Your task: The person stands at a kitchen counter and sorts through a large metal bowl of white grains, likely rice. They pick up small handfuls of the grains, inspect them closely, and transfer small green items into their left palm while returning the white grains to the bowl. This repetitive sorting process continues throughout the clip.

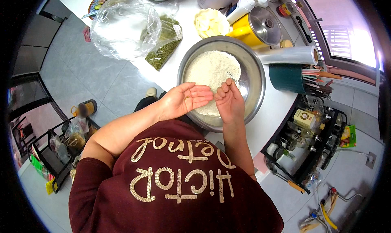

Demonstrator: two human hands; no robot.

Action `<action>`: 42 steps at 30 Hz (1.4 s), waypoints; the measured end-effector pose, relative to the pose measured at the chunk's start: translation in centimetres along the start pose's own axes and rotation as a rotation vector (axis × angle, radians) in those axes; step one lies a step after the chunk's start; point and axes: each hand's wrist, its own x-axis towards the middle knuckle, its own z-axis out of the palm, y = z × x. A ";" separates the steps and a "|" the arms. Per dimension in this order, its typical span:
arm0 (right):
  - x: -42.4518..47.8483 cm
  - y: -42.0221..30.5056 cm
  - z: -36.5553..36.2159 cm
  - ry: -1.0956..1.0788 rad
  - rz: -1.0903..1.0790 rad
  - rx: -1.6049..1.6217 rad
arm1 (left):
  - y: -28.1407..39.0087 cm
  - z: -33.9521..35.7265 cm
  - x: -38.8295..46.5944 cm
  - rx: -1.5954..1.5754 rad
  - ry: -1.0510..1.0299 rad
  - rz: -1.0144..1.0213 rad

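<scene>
My left hand is turned palm up over the near left rim of a large stainless steel basin. A few tiny brownish bits rest on its palm. Beside its fingertips is my right hand, held over the basin with the fingers curled in; whether anything sits between them cannot be made out. White grain that looks like rice covers much of the basin's bottom, partly hidden behind both hands. Left of the basin lies a clear plastic bag of green mung beans.
Behind the basin stand a bowl of pale slices and a yellow pot with a glass lid. A film roll, a green utensil holder and a black bottle rack line the right. A crumpled plastic bag lies left.
</scene>
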 end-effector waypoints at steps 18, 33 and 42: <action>-2.5 2.2 5.1 -0.152 -0.222 -1.272 | 0.2 -1.3 0.4 -0.100 -0.231 0.014; 15.1 -0.9 -4.1 -0.145 -0.264 -1.635 | 1.7 -1.7 -1.4 -0.130 -0.129 0.013; 2.9 -2.7 -2.6 -0.564 -0.211 -1.909 | 1.6 -3.3 -2.4 -0.034 -0.044 -0.032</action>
